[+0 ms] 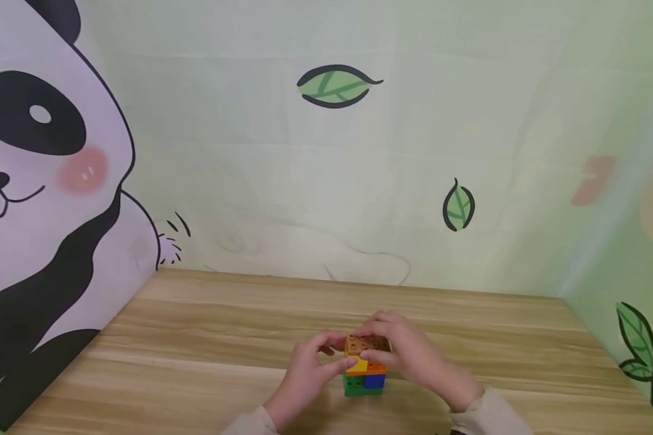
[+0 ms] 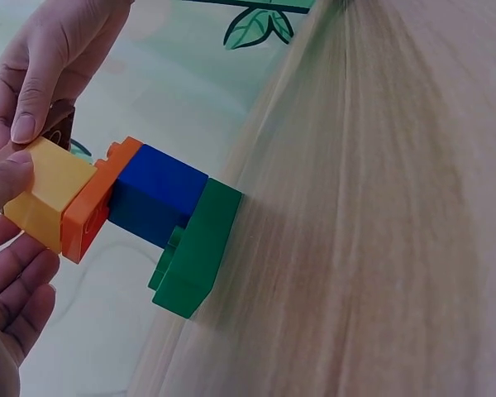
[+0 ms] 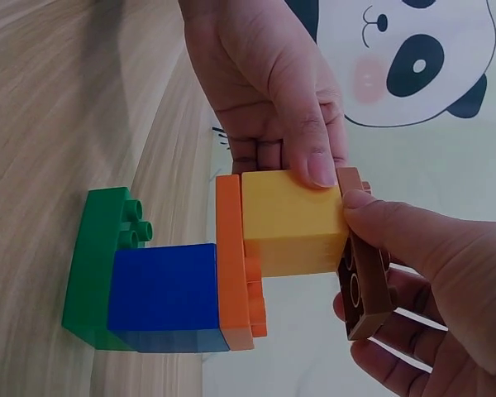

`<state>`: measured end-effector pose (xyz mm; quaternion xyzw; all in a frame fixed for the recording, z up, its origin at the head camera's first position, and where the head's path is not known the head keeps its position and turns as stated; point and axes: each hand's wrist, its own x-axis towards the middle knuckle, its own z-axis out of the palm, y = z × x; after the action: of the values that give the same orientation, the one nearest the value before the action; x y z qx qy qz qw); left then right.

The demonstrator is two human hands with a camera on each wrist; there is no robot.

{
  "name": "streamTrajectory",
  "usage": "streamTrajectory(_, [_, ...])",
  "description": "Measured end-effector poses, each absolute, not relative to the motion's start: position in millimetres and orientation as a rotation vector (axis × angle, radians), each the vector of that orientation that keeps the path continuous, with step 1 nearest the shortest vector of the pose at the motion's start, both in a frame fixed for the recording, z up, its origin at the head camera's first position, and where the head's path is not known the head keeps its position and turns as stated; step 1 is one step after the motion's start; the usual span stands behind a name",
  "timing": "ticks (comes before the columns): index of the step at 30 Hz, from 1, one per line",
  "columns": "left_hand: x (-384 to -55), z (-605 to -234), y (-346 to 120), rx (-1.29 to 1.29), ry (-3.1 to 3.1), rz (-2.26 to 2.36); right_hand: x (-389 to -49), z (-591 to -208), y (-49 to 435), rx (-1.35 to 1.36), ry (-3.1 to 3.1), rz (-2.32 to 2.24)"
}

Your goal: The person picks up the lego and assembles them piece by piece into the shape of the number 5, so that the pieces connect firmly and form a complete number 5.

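A short tower of toy building bricks stands on the wooden table. Its base is a flat green brick [image 3: 87, 273], with a blue block [image 3: 165, 285] on the right half. Above lies a flat orange brick [image 3: 231, 273], and a yellow block [image 3: 293, 223] sits on its left part. My left hand [image 1: 305, 368] pinches the yellow block between thumb and fingers. Topmost is a flat brown brick [image 3: 368, 289], gripped by my right hand [image 1: 408, 347] with the thumb on its near side. One end of it rests over the yellow block; the other juts out, hollow underside showing.
The wood-grain table [image 1: 223, 314] spreads around the tower. A pale green cloth backdrop [image 1: 239, 151] with printed leaves rises behind it, and a printed panda [image 1: 109, 241] covers the left side. Another printed plant [image 1: 636, 338] is on the right side.
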<state>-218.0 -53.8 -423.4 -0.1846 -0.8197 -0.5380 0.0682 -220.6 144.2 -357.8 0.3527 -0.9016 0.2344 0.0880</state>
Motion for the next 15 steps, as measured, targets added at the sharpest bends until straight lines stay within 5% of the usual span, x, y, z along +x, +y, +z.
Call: streamTrajectory(15, [-216.9,-425.7,-52.7,-0.567,-2.461,-1.595,-217.4,-361.6,145.2,1.011,-2.682,0.687])
